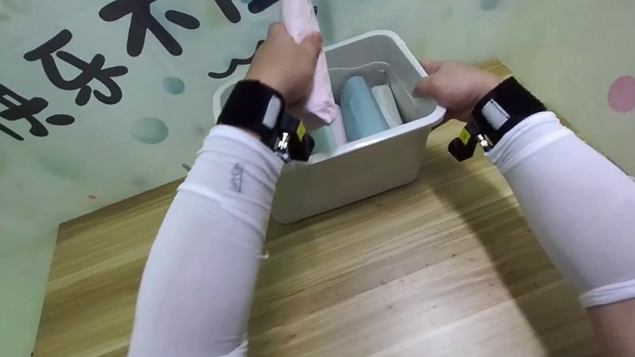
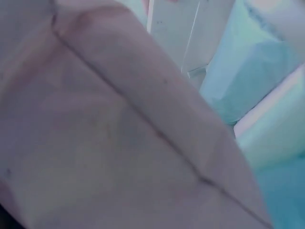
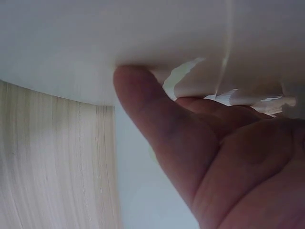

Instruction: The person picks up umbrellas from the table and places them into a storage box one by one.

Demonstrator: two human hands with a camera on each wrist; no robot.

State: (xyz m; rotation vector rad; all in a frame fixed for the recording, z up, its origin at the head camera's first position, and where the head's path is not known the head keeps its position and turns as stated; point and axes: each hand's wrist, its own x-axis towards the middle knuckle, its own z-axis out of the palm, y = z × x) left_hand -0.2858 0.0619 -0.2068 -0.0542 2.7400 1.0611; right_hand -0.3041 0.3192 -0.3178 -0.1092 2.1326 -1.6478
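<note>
My left hand grips a pink rolled cloth and holds it upright over the white plastic bin. In the left wrist view the pink cloth fills most of the picture, a dark crease running across it; the left fingers are hidden there. My right hand holds the bin's right rim, thumb over the edge. In the right wrist view the thumb of my right hand presses against the pale bin wall. Inside the bin stand a blue roll and a white roll.
The bin stands on a wood-grain surface, close to the corner of two pale green walls. Large black characters mark the back wall. Other pink and green rolls are partly hidden in the bin, left of the blue one.
</note>
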